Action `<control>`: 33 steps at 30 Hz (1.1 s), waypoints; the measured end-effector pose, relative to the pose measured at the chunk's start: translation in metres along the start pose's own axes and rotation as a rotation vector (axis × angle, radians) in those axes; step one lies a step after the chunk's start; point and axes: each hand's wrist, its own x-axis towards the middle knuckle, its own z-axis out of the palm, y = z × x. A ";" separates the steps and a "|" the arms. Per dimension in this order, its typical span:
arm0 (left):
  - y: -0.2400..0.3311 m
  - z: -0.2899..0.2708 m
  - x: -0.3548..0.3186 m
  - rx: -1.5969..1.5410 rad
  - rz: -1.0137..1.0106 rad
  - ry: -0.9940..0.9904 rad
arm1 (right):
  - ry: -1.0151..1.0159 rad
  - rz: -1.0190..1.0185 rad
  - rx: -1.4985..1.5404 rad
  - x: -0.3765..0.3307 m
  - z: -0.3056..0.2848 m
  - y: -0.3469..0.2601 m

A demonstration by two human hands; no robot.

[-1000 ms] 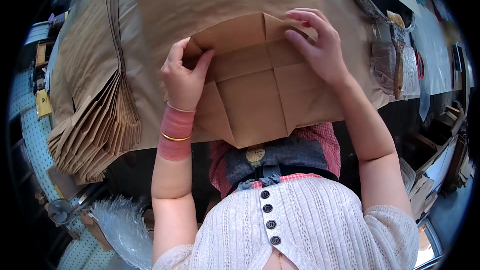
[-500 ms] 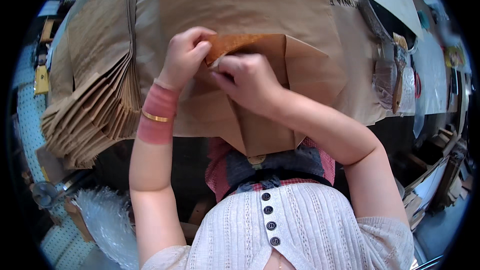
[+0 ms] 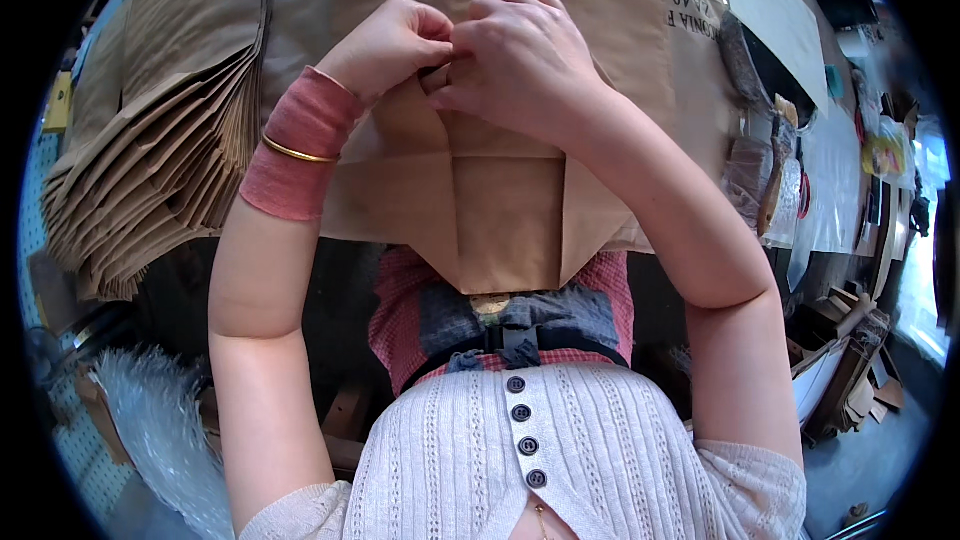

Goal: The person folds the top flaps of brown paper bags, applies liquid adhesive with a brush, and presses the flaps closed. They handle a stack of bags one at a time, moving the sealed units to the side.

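A large brown paper bag lies in front of me with its folded, boxy end toward my body and hanging over the table's near edge. My left hand is closed in a pinch at the bag's upper left fold. Right beside it, my right hand is also closed on the bag, its fingertips almost meeting the left ones. The back of my right hand covers much of the fold between them. A pink wrap and a thin gold bangle are on my left wrist.
A thick stack of brown paper bags fans out at the left. On the right lie a brush, red-handled scissors and a dark-lined trough. A bundle of clear plastic strands hangs at lower left; cardboard pieces stand at lower right.
Both hands have moved up, away from my body. My right hand has turned more back-up over the fold. The orange-brown patch seen between my hands is now out of sight.
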 end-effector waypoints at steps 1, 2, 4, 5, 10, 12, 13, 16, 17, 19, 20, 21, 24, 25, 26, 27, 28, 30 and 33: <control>-0.004 0.000 0.001 0.003 0.016 0.018 | -0.012 -0.010 0.034 0.001 0.005 -0.002; -0.006 0.000 0.001 0.006 0.033 0.036 | -0.025 -0.020 0.066 -0.001 0.012 -0.003; 0.012 0.008 -0.007 -0.004 -0.031 0.053 | 0.032 -0.131 0.018 -0.012 0.020 -0.008; 0.017 0.011 -0.010 -0.009 -0.065 0.063 | 0.101 -0.238 -0.062 -0.028 0.017 -0.020; 0.016 0.020 -0.014 0.255 0.105 0.155 | 0.126 -0.148 -0.088 -0.050 0.020 -0.032; 0.025 0.019 -0.019 0.401 0.077 0.142 | 0.058 -0.111 -0.095 -0.049 0.020 -0.032; 0.028 0.018 -0.020 0.546 0.097 0.139 | 0.044 -0.124 -0.106 -0.050 0.020 -0.031; 0.027 0.019 -0.022 0.842 0.281 0.237 | 0.004 -0.202 -0.231 -0.060 0.016 -0.047; 0.024 0.016 -0.019 0.809 0.271 0.242 | -0.017 -0.225 -0.247 -0.068 0.020 -0.052; 0.023 0.014 -0.019 0.764 0.235 0.221 | -0.027 -0.241 -0.230 -0.076 0.029 -0.054; 0.026 0.014 -0.021 0.753 0.207 0.196 | -0.016 -0.226 -0.216 -0.077 0.029 -0.052; 0.026 0.015 -0.022 0.741 0.178 0.172 | -0.006 -0.213 -0.202 -0.075 0.027 -0.050; 0.023 0.019 -0.024 0.958 0.263 0.288 | -0.085 -0.201 -0.228 -0.073 0.020 -0.055; 0.021 0.020 -0.021 1.012 0.223 0.292 | -0.129 -0.202 -0.250 -0.074 0.019 -0.059; 0.017 0.022 -0.016 1.065 0.182 0.296 | -0.151 -0.219 -0.315 -0.080 0.024 -0.061; 0.021 0.026 -0.011 1.116 0.148 0.302 | -0.174 -0.234 -0.386 -0.084 0.030 -0.065; 0.026 0.032 -0.008 1.143 0.157 0.308 | -0.197 -0.250 -0.458 -0.088 0.032 -0.067; 0.037 0.044 -0.004 1.194 0.171 0.325 | -0.301 -0.248 -0.442 -0.094 0.027 -0.067; 0.018 0.040 0.027 0.939 0.253 0.243 | -0.269 -0.253 -0.483 -0.097 0.031 -0.071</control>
